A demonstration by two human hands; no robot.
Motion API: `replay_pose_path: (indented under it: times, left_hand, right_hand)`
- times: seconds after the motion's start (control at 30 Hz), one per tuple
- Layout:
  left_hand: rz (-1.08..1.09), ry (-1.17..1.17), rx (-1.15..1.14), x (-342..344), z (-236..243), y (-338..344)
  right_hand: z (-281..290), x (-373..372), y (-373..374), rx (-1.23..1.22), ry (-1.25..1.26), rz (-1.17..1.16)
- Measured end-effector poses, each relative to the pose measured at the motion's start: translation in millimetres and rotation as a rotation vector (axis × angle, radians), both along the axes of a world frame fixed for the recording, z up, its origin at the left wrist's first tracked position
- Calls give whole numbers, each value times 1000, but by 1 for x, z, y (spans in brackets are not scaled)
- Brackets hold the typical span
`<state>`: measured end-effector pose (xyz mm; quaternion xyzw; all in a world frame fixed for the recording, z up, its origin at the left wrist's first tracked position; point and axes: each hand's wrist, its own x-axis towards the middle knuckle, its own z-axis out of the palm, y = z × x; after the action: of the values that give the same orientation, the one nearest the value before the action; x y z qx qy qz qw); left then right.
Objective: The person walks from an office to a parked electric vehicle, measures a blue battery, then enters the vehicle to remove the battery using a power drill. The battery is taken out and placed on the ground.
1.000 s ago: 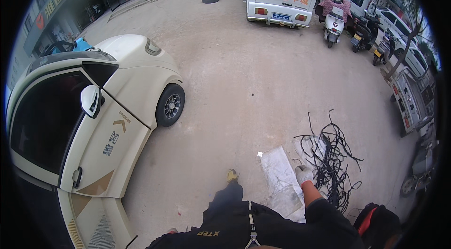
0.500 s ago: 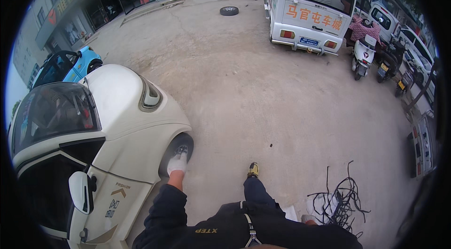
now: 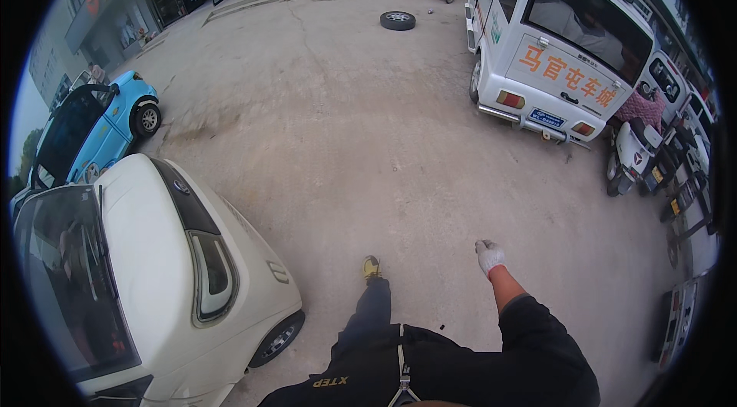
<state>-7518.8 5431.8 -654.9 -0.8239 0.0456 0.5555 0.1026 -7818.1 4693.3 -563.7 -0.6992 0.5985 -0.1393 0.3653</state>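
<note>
My right hand [image 3: 488,255], in a white work glove, swings out in front of me over the concrete ground with its fingers curled and nothing in it. My left hand is out of view. One foot in a yellow shoe [image 3: 371,267] is stepping forward. A small cream-white car [image 3: 165,284] stands close on my left, its front corner and wheel beside my leg.
A white van [image 3: 553,46] is parked ahead on the right, with scooters [image 3: 641,150] beside it. A small blue car [image 3: 96,130] sits at the far left. A loose tyre [image 3: 398,20] lies on the concrete far ahead, near open shop fronts.
I have walked forward and turned right: the cream car slid back to my left, the wires and paper on the ground dropped from view, and the van came closer. My left hand left the view.
</note>
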Motion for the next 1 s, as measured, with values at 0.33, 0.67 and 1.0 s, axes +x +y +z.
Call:
replay_pose_path:
  times: [0.33,0.67,1.0]
  left_hand:
    - [138,-465,-544,420,99,-604]
    - [188,-684,-615,681,180,-953]
    - [463,-150,108,661,-15,-816]
  right_hand:
    - [-166,43,-166,1316,144,91]
    - [-207,282,-514,151,1076,1124]
    - [-59,861,-1028,208,-300,19]
